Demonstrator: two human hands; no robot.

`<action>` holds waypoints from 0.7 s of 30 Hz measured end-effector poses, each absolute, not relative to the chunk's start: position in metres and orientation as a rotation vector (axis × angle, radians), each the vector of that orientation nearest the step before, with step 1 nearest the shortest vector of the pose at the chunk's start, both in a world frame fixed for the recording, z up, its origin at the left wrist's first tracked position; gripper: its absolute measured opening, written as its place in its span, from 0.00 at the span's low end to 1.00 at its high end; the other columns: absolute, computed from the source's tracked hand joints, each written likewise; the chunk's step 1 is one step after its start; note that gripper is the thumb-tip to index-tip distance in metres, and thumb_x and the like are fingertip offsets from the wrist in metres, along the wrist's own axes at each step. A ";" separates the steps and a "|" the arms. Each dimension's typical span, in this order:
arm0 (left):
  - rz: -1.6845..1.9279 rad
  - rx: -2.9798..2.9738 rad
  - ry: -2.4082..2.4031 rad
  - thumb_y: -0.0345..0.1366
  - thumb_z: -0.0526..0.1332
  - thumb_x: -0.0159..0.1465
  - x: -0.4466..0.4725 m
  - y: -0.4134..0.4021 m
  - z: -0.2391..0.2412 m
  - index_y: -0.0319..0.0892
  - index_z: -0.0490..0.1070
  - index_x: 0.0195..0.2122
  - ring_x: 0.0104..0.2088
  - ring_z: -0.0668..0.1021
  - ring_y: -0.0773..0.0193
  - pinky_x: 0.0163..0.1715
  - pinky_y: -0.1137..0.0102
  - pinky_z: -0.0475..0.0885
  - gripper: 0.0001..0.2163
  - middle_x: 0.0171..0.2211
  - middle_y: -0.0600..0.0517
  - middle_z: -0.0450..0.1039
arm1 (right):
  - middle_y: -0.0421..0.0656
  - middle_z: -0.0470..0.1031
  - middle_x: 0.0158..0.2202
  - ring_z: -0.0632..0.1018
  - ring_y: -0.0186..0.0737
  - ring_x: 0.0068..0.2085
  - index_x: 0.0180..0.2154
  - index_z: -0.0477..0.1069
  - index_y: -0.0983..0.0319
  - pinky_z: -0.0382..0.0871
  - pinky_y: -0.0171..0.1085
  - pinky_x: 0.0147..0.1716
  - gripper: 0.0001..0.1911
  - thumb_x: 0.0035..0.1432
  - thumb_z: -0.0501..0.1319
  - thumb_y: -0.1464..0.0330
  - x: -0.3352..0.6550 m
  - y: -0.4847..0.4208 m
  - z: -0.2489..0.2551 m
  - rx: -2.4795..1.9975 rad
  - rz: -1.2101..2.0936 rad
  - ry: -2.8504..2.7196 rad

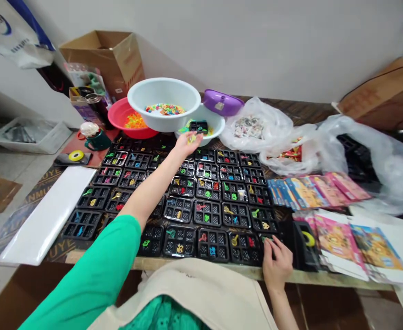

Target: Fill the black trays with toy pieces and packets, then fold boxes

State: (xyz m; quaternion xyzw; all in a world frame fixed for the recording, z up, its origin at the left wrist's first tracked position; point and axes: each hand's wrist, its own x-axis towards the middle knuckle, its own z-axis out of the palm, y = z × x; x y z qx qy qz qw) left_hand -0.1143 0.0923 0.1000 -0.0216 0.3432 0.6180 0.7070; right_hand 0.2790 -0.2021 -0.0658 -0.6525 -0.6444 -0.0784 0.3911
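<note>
Even, soft indoor light; wide-angle bending at edges, slight blur throughout.

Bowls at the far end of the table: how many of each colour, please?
White bowls: 2 (the second has a black tray in it)
Red bowl: 1
Total: 3
The purple container is not counted; it looks lidded rather than an open bowl.

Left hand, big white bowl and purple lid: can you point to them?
left hand [186, 142], head view, middle of hand.
big white bowl [163, 123], head view, front wall.
purple lid [222, 103], head view, top middle.
</note>
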 end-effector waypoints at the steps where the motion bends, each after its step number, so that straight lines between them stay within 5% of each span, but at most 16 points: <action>1: 1.427 -0.007 0.769 0.29 0.57 0.66 -0.108 0.116 0.108 0.37 0.69 0.56 0.46 0.80 0.57 0.42 0.68 0.77 0.17 0.49 0.38 0.73 | 0.53 0.80 0.42 0.78 0.48 0.43 0.36 0.80 0.64 0.72 0.50 0.47 0.21 0.65 0.58 0.54 0.279 -0.203 -0.064 -1.657 -0.195 -1.639; 6: 1.501 0.245 1.032 0.32 0.69 0.58 -0.083 0.166 0.113 0.44 0.69 0.54 0.66 0.62 0.48 0.61 0.52 0.63 0.23 0.65 0.42 0.62 | 0.53 0.80 0.41 0.79 0.49 0.42 0.35 0.80 0.63 0.73 0.50 0.45 0.19 0.65 0.58 0.56 0.279 -0.212 -0.058 -1.645 -0.204 -1.644; 12: 1.899 1.081 1.207 0.26 0.66 0.58 -0.129 0.078 0.088 0.44 0.73 0.33 0.60 0.69 0.55 0.61 0.64 0.62 0.06 0.49 0.47 0.72 | 0.54 0.79 0.48 0.79 0.57 0.47 0.45 0.80 0.62 0.71 0.55 0.50 0.18 0.65 0.57 0.58 0.279 -0.228 -0.067 -1.746 -0.245 -1.508; 17: 2.475 0.969 1.975 0.28 0.52 0.70 -0.281 0.059 0.112 0.43 0.65 0.46 0.58 0.67 0.60 0.62 0.62 0.59 0.07 0.54 0.46 0.65 | 0.57 0.75 0.54 0.78 0.63 0.49 0.56 0.75 0.60 0.71 0.59 0.50 0.24 0.64 0.56 0.57 0.285 -0.233 -0.087 -1.756 -0.308 -1.574; 21: 1.668 1.071 2.313 0.23 0.58 0.67 -0.365 0.119 0.124 0.38 0.66 0.38 0.53 0.67 0.62 0.63 0.65 0.56 0.05 0.44 0.50 0.69 | 0.58 0.74 0.55 0.78 0.63 0.50 0.57 0.74 0.61 0.70 0.59 0.51 0.24 0.65 0.55 0.58 0.285 -0.233 -0.089 -1.797 -0.306 -1.604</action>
